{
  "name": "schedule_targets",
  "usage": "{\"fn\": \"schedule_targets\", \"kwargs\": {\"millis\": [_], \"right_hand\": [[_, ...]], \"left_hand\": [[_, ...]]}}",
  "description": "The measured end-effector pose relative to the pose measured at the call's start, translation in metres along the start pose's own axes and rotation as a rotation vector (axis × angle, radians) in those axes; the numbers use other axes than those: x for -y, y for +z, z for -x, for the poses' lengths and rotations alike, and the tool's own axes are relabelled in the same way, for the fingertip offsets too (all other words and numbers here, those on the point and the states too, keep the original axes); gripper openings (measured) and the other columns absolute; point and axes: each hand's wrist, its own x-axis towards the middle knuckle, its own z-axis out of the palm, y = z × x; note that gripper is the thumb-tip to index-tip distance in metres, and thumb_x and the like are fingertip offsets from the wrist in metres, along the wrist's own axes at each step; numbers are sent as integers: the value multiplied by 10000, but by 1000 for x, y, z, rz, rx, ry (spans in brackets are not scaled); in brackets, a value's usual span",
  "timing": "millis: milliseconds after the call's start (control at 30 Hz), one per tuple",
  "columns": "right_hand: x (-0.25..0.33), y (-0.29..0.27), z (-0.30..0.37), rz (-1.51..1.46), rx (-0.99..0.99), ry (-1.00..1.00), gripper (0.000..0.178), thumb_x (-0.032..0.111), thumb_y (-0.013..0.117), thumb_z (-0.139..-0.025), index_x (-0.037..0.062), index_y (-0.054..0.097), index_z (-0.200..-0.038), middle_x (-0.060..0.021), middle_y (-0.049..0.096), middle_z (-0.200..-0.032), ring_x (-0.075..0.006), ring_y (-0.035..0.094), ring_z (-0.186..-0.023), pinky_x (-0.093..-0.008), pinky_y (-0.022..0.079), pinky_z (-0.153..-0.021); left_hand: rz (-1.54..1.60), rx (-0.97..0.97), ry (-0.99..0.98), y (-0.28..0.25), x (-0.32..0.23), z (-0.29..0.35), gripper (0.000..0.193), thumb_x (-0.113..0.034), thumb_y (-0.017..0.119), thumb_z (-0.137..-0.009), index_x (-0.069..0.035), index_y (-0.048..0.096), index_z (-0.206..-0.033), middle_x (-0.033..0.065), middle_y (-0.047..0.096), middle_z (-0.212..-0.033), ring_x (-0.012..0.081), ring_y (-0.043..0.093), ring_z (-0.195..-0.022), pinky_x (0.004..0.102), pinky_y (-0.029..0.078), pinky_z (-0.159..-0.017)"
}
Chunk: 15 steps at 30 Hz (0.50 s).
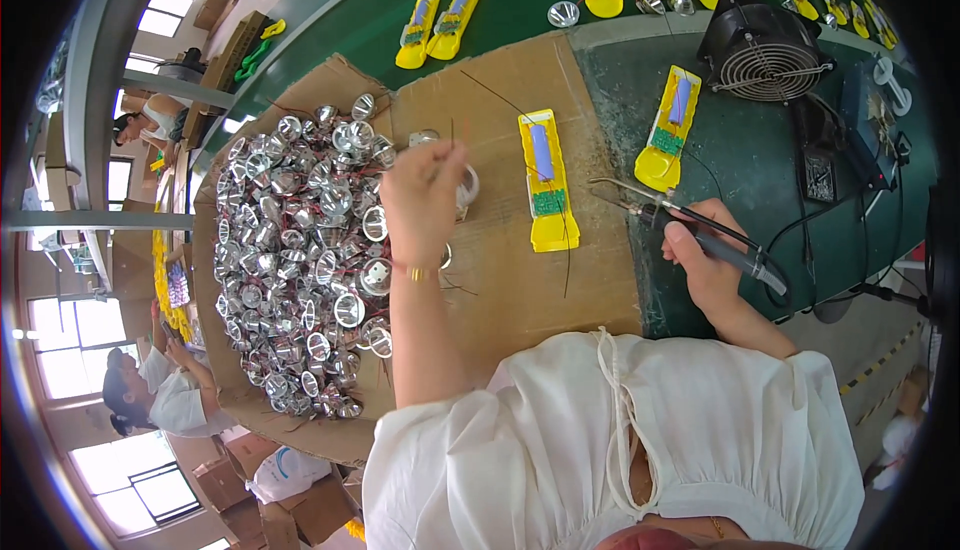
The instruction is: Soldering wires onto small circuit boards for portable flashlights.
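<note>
My left hand point(425, 195) is raised at the right edge of a heap of silver lamp reflectors point(300, 250). Its fingers are pinched together, and a thin dark wire point(453, 132) stands up from the fingertips. Partly behind this hand is a pale round ring point(468, 187). My right hand point(712, 260) is closed round the dark handle of a soldering iron point(740, 258), whose bent tip points left. Between the hands, a yellow lamp housing point(541, 233) with a green circuit board and a purple-blue battery lies on cardboard point(490, 295), loose wires trailing from it.
Another yellow housing point(662, 155) lies on the green bench beyond the iron. At the back right stand a black fan point(770, 65) and a dark box with cables point(868, 115). More yellow housings point(455, 25) line the far green surface. Co-workers point(165, 390) sit at the left.
</note>
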Motion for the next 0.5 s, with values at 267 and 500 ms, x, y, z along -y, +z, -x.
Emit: {"fn": "schedule_targets", "kwargs": {"millis": [267, 500], "right_hand": [[-7, 14, -1, 98, 171, -123, 136, 86, 676, -762, 6, 579, -815, -26, 574, -639, -60, 516, -545, -211, 406, -497], [-9, 19, 2, 110, 150, -110, 129, 84, 676, -759, 6, 576, -784, -32, 569, -624, -63, 515, -534, -216, 400, -485]], "left_hand": [[299, 154, -337, 37, 7, 82, 141, -119, 658, -784, 12, 648, -835, 107, 627, -732, 145, 585, -638, 268, 451, -584], [106, 61, -63, 54, 18, 77, 128, -98, 661, -770, 24, 621, -759, 118, 582, -753, 196, 558, -603, 284, 448, -576]]}}
